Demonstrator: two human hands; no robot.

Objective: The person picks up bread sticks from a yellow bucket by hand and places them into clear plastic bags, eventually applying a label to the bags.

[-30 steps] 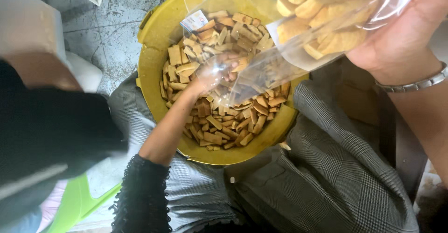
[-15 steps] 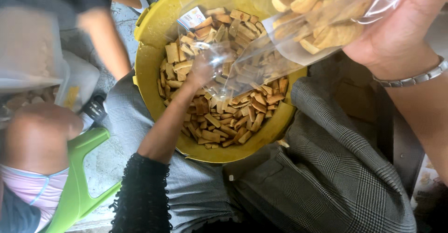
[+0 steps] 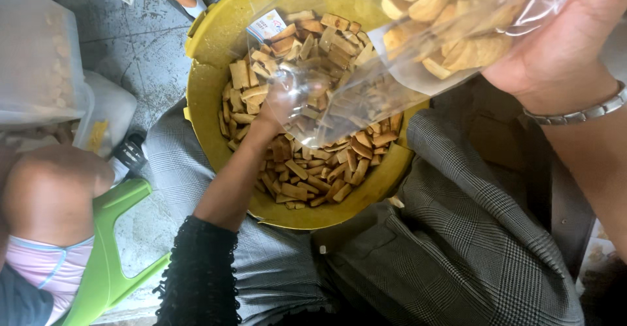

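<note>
A yellow basin (image 3: 215,38) rests on my lap, holding several tan rectangular biscuits (image 3: 313,169). My left hand (image 3: 277,104) reaches down into the biscuits, partly behind clear plastic; what its fingers hold is hidden. My right hand (image 3: 562,51), with a metal bracelet at the wrist, grips a clear plastic bag (image 3: 450,32) holding several biscuits, raised above the basin's right side. The bag's loose open end hangs down over my left hand.
Another person's bent knee (image 3: 52,182) and a green plastic stool (image 3: 111,260) are at the left. A translucent plastic container (image 3: 39,51) stands at the upper left on the grey stone floor (image 3: 144,45). My checked grey trousers (image 3: 457,247) fill the lower right.
The view has shifted so the neighbour's knee and green stool show at the left. My left hand stays in the basin and my right hand keeps the bag up.
</note>
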